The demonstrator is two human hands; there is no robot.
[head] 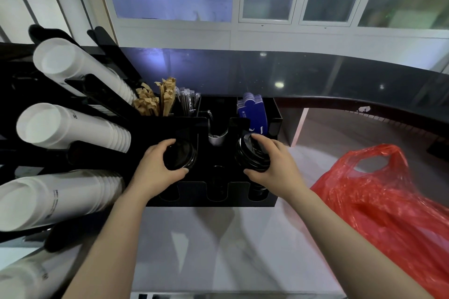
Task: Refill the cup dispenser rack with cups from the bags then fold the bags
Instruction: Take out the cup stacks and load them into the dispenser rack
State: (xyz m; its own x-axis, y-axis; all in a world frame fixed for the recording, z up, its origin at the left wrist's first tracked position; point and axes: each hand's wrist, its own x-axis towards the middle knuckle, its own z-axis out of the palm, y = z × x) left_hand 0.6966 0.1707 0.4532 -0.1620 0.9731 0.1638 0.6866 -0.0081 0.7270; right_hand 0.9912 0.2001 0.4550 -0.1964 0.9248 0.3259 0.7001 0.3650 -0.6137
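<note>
**Head view: both hands gripping stacks of black lids at the organiser**

The head view looks down on a black organiser (213, 198) standing on a pale table (218, 245) in the middle of the frame. The left hand (155, 165) is curled round a stack of black lids (181, 156) over the organiser's front left slot, thumb toward the bottom of the frame and fingers over the far rim. The right hand (272, 164) grips a second stack of black lids (252, 153), tilted, over the front right slot, its fingers wrapped across the top and its thumb below. More dark lids sit low in the middle and right front slots.

In the organiser's back compartments, from left to right, stand brown paper packets (155, 99), clear-wrapped straws or stirrers (187, 99) and blue cardboard sleeves (254, 114); a small white item (217, 138) shows in the central notch.

The cup dispenser rack (102, 94) fills the left side of the frame, black, with slanted channels. Three rows of stacked white cups (70, 126) lie in it, bases toward the camera: one at upper left, one at mid left, one at lower left. Part of another white stack shows at the bottom left corner.

A red plastic bag (388, 206) lies crumpled on the table at the right of the frame, its handle loop open at the top, just beside the right forearm. Whether it holds anything cannot be told. Behind the table runs a dark glossy ledge (291, 73) under frosted windows.
</note>
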